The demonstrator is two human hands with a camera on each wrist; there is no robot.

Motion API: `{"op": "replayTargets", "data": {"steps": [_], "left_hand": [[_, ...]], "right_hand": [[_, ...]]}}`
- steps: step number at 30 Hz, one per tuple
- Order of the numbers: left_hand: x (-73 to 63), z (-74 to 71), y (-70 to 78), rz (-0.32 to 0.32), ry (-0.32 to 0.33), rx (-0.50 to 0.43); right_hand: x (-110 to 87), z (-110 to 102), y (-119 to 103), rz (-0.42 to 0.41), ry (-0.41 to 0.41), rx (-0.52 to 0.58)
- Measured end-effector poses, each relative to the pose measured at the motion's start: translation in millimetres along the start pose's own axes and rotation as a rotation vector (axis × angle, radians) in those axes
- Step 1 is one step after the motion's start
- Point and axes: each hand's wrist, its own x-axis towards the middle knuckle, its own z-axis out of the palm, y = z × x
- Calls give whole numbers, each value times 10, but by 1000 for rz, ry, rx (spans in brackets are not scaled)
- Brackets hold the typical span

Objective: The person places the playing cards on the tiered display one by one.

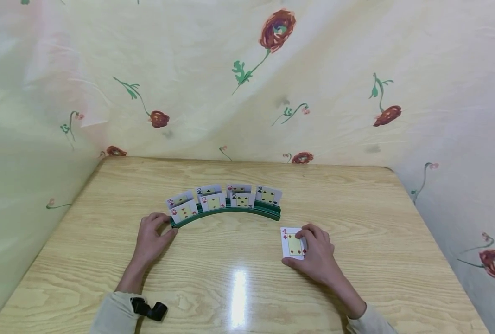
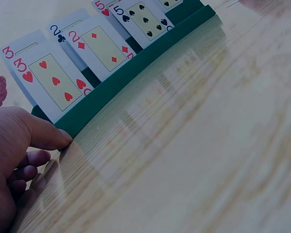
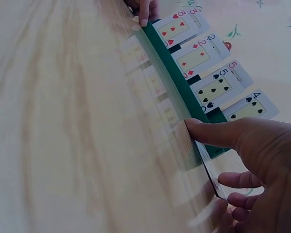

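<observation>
A curved green card holder [image 1: 220,211] stands on the table with playing cards upright in two rows. Its front row shows a three of hearts [image 2: 56,80], a two of diamonds [image 2: 103,44] and a five of spades [image 1: 242,200]. Behind stand a red three, a two of clubs [image 1: 208,190] and a five of hearts [image 1: 238,188]; a four of spades [image 1: 268,195] is at the right end. My left hand [image 1: 150,239] grips the holder's left end, thumb in front. Right of the holder, my right hand [image 1: 317,255] pinches a four of diamonds [image 1: 290,248], edge-on in the right wrist view.
The wood-grain table [image 1: 214,297] reaches back to a flowered cloth [image 1: 206,93] that hangs behind and at both sides. A black strap [image 1: 149,309] sits at the left sleeve. Light glares off the tabletop near the front.
</observation>
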Motion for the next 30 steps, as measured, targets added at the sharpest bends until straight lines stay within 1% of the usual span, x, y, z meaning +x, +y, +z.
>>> {"op": "replayTargets", "data": {"steps": [6,17,22,30], "left_hand": [[23,-8,11,-4,-1,-1],[22,-6,6,-14,-13,-1],[30,-9,19,1,-7,5],[10,-9,14,-28,-20,3]], "right_hand": [[17,-47,-83,54,-34,24],[-21,-77,-197,92,-59,-30],[-17,-83,-214,99,-51,-30],[-28,-74,-211,100,-60,-47]]}}
